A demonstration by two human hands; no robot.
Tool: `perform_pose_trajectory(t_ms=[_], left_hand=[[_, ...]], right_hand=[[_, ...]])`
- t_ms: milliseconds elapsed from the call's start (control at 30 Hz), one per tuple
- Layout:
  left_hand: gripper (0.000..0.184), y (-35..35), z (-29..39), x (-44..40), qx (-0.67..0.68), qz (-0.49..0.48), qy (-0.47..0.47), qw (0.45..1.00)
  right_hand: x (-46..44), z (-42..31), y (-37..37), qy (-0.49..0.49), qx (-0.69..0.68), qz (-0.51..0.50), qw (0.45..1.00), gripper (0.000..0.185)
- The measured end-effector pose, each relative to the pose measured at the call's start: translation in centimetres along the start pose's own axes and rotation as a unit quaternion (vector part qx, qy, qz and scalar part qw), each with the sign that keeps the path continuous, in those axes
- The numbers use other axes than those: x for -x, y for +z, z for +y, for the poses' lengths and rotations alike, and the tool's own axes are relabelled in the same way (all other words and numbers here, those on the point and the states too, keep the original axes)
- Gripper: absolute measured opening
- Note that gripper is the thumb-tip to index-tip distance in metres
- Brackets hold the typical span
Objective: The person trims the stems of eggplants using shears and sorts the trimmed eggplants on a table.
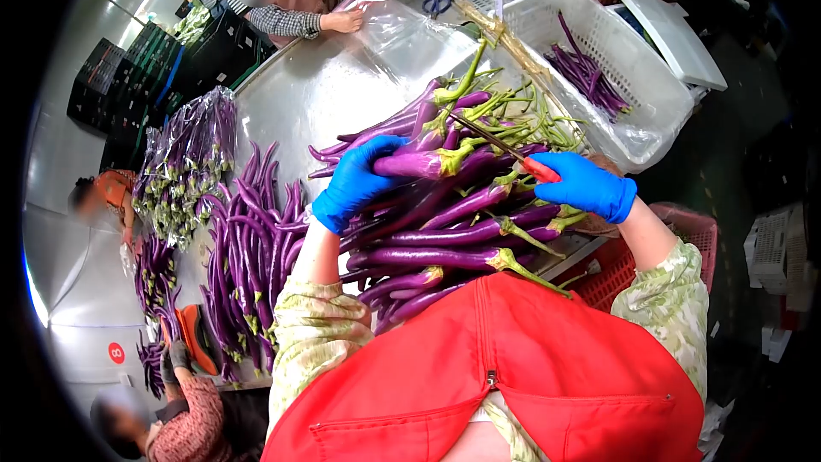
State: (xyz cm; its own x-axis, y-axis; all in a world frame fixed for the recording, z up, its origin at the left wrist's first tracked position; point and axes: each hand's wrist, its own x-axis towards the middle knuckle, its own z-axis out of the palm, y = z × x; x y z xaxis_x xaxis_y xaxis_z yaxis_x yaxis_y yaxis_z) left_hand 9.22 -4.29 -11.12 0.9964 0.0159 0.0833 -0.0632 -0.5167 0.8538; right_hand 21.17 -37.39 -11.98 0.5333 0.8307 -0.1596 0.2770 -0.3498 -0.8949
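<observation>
My left hand [359,180], in a blue glove, is closed around a purple eggplant [419,163] near its green cap. In my blue-gloved right hand [590,186] is a red-handled knife [539,169]. Its narrow dark blade points up and left, just over the stem end of the held eggplant. Beneath both hands lies a large heap of long eggplants [428,257], most with their stems toward the right. Cut green stems [547,122] are scattered on the heap's right side.
On the metal table [278,107], more eggplants [252,248] and bagged ones [188,162] lie left. A white crate [633,51] holds slim eggplants at upper right; a red basket [693,244] stands right. Scissors [437,6] lie at the far edge. Other people work across and left.
</observation>
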Motion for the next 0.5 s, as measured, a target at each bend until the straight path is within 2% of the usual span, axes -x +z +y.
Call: perform_pose_trajectory(t_ms=[33,133,233,333,433,500], left_hand=[[0.043,0.0,0.0,0.0,-0.001,-0.005,-0.002,1.0],[0.043,-0.1,0.5,-0.3,-0.005,-0.028,-0.01,1.0],[0.043,-0.3,0.7,-0.7,-0.005,-0.06,-0.023,0.998],[0.043,-0.6,0.5,-1.3,0.017,-0.089,-0.038,0.995],[0.043,-0.9,0.0,-1.8,0.038,-0.116,-0.043,0.992],[0.043,-1.0,-0.5,-2.1,0.042,-0.139,-0.045,0.988]], right_hand=[[-0.1,0.3,0.1,-0.006,-0.025,0.004,1.0,0.048],[0.1,-0.4,-0.1,0.068,-0.058,-0.021,0.996,0.047],[0.1,0.6,0.1,0.02,-0.053,-0.006,0.998,0.044],[0.0,0.9,-0.2,0.015,-0.025,-0.018,0.999,0.041],[-0.1,1.7,0.4,-0.037,0.04,0.035,0.998,0.038],[-0.2,1.5,0.6,-0.02,0.069,0.042,0.997,0.037]])
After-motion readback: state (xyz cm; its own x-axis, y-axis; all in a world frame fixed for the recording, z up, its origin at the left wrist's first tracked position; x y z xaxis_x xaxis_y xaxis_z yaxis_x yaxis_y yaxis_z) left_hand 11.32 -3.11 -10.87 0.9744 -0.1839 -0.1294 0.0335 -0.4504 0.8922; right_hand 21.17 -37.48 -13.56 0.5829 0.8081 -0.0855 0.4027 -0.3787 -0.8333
